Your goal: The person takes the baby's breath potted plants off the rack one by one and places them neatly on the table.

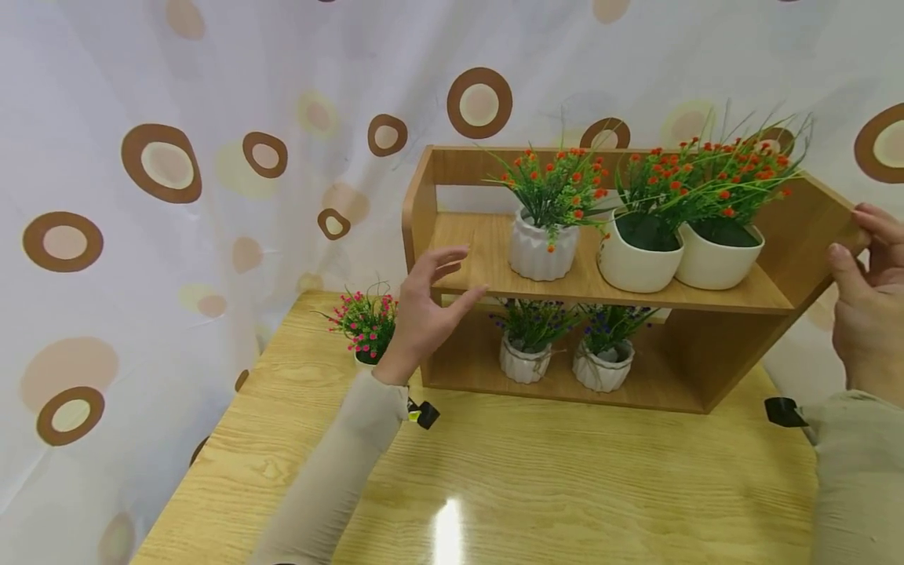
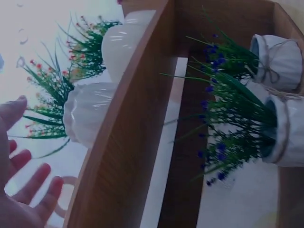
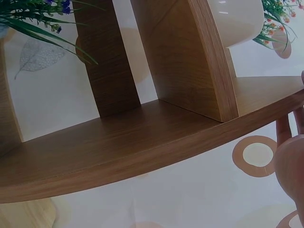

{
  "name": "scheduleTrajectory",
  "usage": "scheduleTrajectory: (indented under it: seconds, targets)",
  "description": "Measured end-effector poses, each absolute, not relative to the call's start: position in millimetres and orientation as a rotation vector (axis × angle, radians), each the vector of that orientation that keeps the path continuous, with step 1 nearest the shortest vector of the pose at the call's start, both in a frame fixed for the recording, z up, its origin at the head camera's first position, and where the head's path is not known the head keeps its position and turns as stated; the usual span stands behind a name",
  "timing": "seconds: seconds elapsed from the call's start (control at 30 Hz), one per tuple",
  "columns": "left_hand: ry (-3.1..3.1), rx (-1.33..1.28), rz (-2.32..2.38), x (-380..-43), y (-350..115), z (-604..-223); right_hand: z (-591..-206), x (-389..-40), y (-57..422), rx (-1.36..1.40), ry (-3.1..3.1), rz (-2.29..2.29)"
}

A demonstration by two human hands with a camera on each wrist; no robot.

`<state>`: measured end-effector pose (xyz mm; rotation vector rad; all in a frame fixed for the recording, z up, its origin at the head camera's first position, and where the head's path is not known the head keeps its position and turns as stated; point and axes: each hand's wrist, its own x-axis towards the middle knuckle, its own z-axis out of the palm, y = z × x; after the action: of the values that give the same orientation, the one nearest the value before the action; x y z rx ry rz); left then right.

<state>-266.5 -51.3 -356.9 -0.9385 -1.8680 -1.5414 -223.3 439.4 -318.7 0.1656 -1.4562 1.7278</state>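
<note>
A two-tier wooden shelf (image 1: 487, 251) stands on the table. My right hand (image 1: 872, 290) grips the front edge of its right side panel, thumb on one face and fingers on the other; the right wrist view shows part of that hand (image 3: 292, 161) at the panel. My left hand (image 1: 434, 306) hovers before the shelf's left end, thumb and fingers spread, holding nothing. In the left wrist view its fingers (image 2: 35, 185) are apart from the nearby white ribbed pot (image 1: 544, 249) of orange-red flowers. Two cream pots (image 1: 639, 259) with similar flowers stand right of it on the upper tier.
On the lower tier are two white pots (image 1: 526, 365) tied with twine, with blue-purple flowers. A pot of pink flowers (image 1: 363, 326) stands on the wooden table (image 1: 565, 471), left of the shelf. Behind hangs a white curtain (image 1: 297, 71) with brown ring patterns.
</note>
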Motion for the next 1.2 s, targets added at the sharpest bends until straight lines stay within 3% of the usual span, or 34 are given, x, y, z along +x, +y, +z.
scheduleTrajectory:
  seconds: [0.53, 1.2]
  targets:
    - [-2.164, -0.778, -1.83, -303, 6, -327, -322, -223, 438, 0.159, -1.49, 1.723]
    - [-2.414, -0.709, -1.665, -304, 29, -322, -321, -224, 439, 0.144, -1.458, 1.742]
